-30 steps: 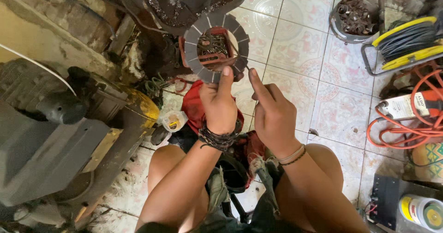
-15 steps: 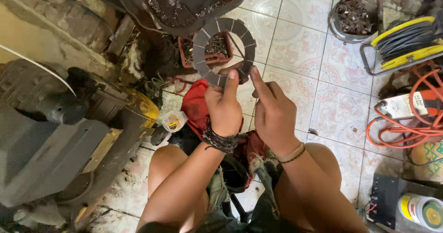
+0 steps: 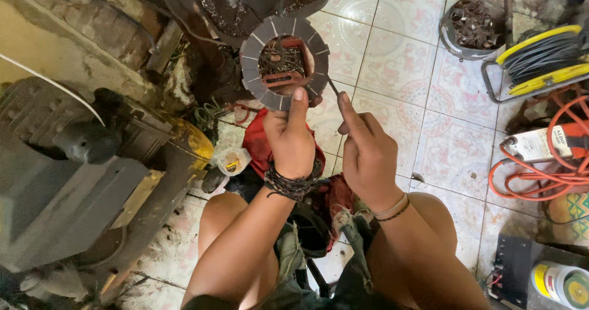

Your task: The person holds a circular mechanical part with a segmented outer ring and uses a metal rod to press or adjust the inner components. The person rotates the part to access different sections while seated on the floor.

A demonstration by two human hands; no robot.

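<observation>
Nearest the camera were the person's bare knees and forearms, with a dark bundle of cloth and straps between the legs. The left hand (image 3: 293,139), a dark braided band round its wrist, was raised in front of the body; its grip was pressed together on the lower rim of a grey slotted metal ring (image 3: 284,61), thumb on the near face and fingers behind, holding the ring upright and facing the camera above the tiled floor (image 3: 392,58). Just beside it, the right hand (image 3: 368,156), with thin bands at the wrist, had its grip pinched on a thin dark tool (image 3: 333,88), whose tip touched the ring's lower right edge.

A red cloth (image 3: 257,141) lay on the floor under the hands, with a small yellow-labelled tub (image 3: 232,161) just to its left. Further left stood a large grey machine housing (image 3: 55,187) with a dirty yellow part by it.

Through the ring's open middle showed a red tray of rusty bits (image 3: 281,64) lying on the floor beyond. To the right, well apart from the hands, lay coiled orange cable (image 3: 540,175), and near the bottom corner a yellow-topped can (image 3: 561,283). Farthest off stood a yellow cable reel (image 3: 543,55) and a round metal bowl of rusty scrap (image 3: 471,26).
</observation>
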